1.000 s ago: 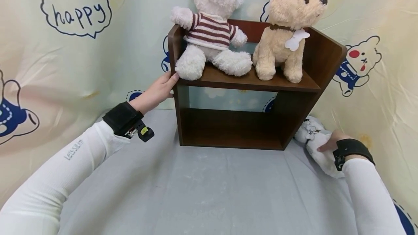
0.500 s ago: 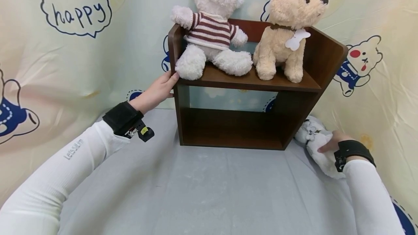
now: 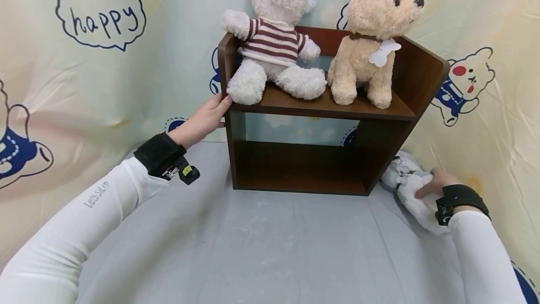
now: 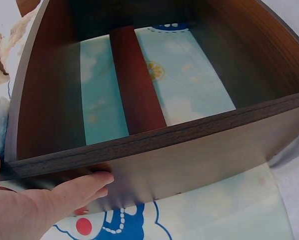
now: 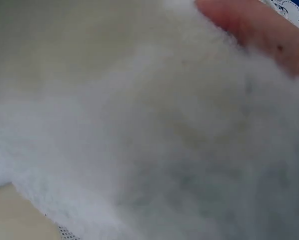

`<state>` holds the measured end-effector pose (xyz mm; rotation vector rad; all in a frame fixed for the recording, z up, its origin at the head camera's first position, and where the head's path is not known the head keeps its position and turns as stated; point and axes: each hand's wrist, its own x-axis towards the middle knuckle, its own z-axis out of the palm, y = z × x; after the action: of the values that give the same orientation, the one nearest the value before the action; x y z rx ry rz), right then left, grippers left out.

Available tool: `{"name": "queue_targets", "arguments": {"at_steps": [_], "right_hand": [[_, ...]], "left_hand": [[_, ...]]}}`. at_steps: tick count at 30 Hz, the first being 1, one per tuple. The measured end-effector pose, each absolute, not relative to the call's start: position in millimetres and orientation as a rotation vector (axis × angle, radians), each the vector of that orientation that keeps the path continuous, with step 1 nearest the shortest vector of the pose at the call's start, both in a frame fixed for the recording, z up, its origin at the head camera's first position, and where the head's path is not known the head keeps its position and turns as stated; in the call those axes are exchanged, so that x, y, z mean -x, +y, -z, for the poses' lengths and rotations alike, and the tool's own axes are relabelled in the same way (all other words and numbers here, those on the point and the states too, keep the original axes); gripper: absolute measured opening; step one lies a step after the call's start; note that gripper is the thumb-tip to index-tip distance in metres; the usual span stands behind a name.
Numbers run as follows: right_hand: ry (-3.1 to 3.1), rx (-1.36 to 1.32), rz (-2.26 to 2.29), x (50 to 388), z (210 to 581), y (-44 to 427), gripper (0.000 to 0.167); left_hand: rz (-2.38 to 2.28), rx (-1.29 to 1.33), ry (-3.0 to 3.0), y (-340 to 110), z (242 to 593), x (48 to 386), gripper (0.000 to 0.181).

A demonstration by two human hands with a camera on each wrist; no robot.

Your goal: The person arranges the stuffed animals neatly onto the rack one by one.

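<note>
My left hand (image 3: 202, 123) holds the left side panel of a dark brown wooden shelf (image 3: 295, 112), with the thumb at its front edge. In the left wrist view, fingers (image 4: 84, 189) lie along the panel's outer face. Low at the shelf's right side, my right hand (image 3: 438, 184) grips a white plush toy (image 3: 415, 196) lying tilted on the grey cloth. A small tag hangs at its neck. White fur fills most of the right wrist view, with the thumb (image 5: 257, 30) against it; the other fingers are hidden.
On the upper board sit a white teddy bear (image 3: 276, 41) in a striped sweater and a beige plush dog (image 3: 371, 46) with a bone-shaped tag. Grey cloth (image 3: 270, 247) covers the surface in front. A printed curtain (image 3: 105, 83) hangs behind and at both sides.
My right hand and the body of the white plush toy have shifted slightly to the right. The left hand keeps its place on the shelf.
</note>
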<state>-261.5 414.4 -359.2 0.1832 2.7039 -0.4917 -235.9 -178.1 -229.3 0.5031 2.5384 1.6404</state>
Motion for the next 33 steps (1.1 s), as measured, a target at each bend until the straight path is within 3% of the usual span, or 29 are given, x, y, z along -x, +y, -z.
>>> {"name": "queue_targets", "arguments": {"at_steps": [4,16,26,33], "right_hand": [[2.75,-0.155,0.466,260.5,357.9,416.1,0.122],[2.948,0.099,0.301,248.6,348.7,416.2,0.092],[2.966,0.092,0.329,243.4,348.7,409.5,0.093],[3.03,0.099,0.377,236.3,345.0,412.7,0.083]], "left_hand": [[-1.645,-0.513,2.532,-177.4,230.0,236.5,0.06],[-1.647,-0.54,2.519,-179.1,230.7,236.7,0.06],[-1.639,-0.527,2.535,-177.2,230.5,237.8,0.06],[-1.655,-0.529,2.528,-179.0,231.7,237.9,0.06]]}}
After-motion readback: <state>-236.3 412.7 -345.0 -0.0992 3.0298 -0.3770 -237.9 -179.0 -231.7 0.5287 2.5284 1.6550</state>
